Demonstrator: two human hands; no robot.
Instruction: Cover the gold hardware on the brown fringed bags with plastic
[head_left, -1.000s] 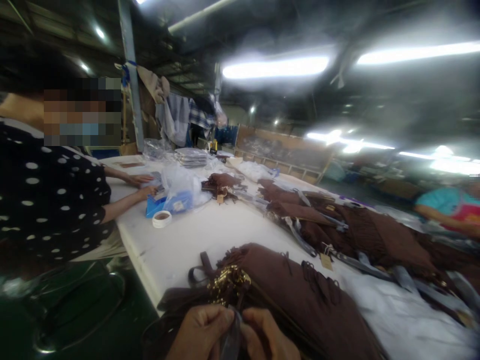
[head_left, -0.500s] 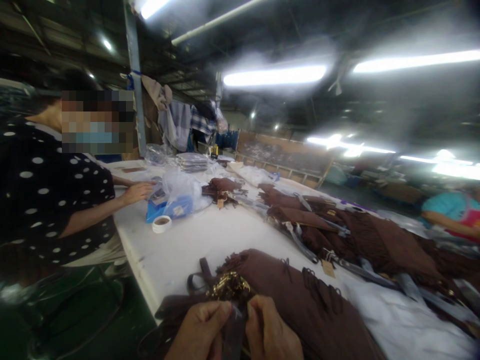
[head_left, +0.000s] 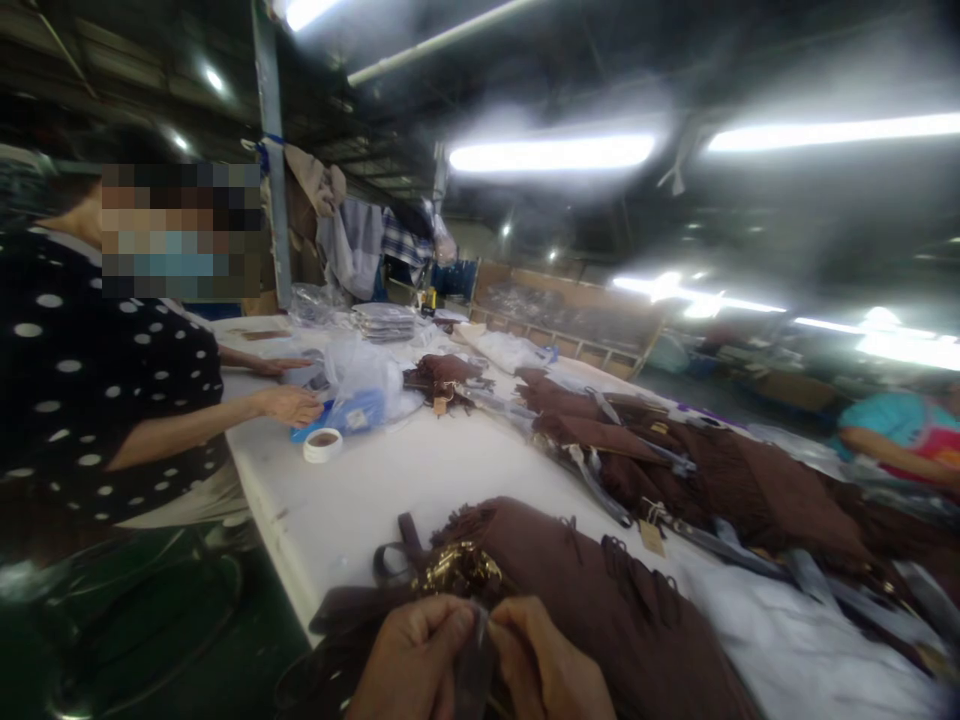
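At the bottom edge my left hand (head_left: 409, 660) and my right hand (head_left: 544, 665) are both closed, pinching a dark strap (head_left: 474, 668) between them. The strap belongs to a brown fringed bag (head_left: 600, 600) lying on the white table (head_left: 390, 480) right in front of me. A cluster of gold metal hardware (head_left: 459, 568) sits on the bag just above my fingers. A loop of brown strap (head_left: 394, 555) lies to its left.
A person in a black polka-dot top (head_left: 90, 400) sits at the left, hands by a blue packet and plastic bags (head_left: 352, 395). A tape roll (head_left: 322, 445) lies near. Several brown fringed bags (head_left: 712, 470) stretch along the table's right. Another person in teal (head_left: 900, 430) is far right.
My hands have stayed pinched on the strap, my right fingers shifting slightly. The person at the left has moved a hand forward toward the blue packet.
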